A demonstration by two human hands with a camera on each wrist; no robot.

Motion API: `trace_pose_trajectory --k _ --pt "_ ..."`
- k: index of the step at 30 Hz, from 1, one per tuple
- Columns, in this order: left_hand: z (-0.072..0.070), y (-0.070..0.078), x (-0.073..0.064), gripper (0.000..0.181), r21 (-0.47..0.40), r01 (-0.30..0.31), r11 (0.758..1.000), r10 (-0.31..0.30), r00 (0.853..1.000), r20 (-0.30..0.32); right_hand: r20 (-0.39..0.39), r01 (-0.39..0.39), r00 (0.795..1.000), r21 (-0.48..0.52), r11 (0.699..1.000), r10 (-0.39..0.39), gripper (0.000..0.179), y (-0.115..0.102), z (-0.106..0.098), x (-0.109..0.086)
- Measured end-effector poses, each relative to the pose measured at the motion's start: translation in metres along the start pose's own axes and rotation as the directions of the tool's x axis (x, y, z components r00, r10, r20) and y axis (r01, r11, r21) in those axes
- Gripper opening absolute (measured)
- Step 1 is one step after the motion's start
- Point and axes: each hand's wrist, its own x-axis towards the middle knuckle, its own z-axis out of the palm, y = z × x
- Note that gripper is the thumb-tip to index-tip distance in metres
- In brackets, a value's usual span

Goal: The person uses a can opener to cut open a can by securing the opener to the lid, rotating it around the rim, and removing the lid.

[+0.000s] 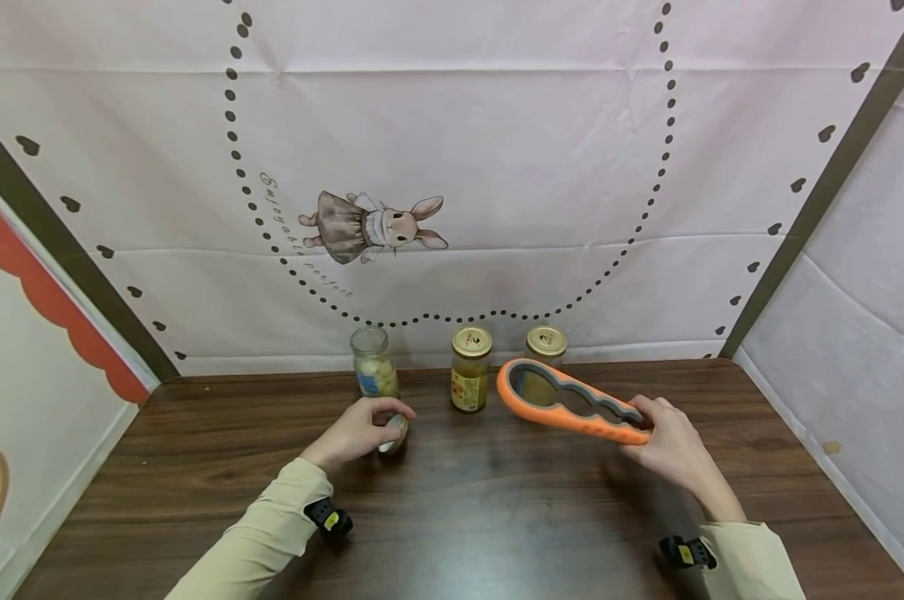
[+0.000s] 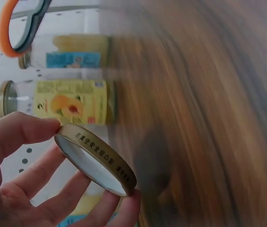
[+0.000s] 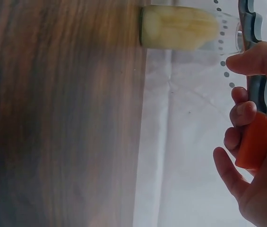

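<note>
My left hand (image 1: 357,432) pinches a gold-rimmed jar lid (image 2: 96,147) between thumb and fingertips, its pale inside showing. Just behind that hand stands a lidless glass jar (image 1: 377,367) with pale yellow fruit chunks and a blue label. My right hand (image 1: 669,442) grips the handle end of an orange and grey jar opener (image 1: 571,420), whose looped end points left. Behind this loop, a gold-lidded jar (image 1: 546,338) is partly hidden. A second lidded jar (image 1: 470,379), with a yellow peach label, stands between the lidless one and the opener.
The dark wooden table (image 1: 481,517) runs back to a white printed cloth (image 1: 526,167) right behind the jars. More cloth panels (image 1: 856,333) rise at the left and right sides. Each wrist wears a black strap (image 1: 330,518).
</note>
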Motion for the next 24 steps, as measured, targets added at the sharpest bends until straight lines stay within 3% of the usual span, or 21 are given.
trace_pose_trajectory --k 4,8,11,15,24 --pt "-0.007 -0.003 -0.001 0.025 0.178 0.006 0.984 0.002 0.999 -0.050 0.006 -0.007 1.000 -0.006 1.000 0.007 0.028 0.003 0.001 -0.003" --pt "-0.011 -0.008 -0.001 0.025 0.350 0.013 0.937 0.015 0.997 -0.076 0.010 -0.011 1.000 -0.013 1.000 0.011 0.027 0.006 0.003 -0.004" --pt "-0.012 -0.011 -0.001 0.024 0.402 0.021 0.916 -0.003 0.999 -0.046 0.022 -0.017 1.000 -0.013 1.000 0.018 0.027 0.007 0.004 -0.005" --pt "-0.011 -0.011 0.000 0.024 0.415 0.015 0.910 -0.016 1.000 -0.003 0.025 -0.021 0.999 -0.009 1.000 0.021 0.026 0.008 0.005 -0.006" --pt "-0.004 -0.016 0.002 0.023 0.520 -0.059 0.852 0.068 0.998 0.003 0.049 -0.049 0.998 0.004 0.999 0.048 0.030 0.010 0.009 -0.011"
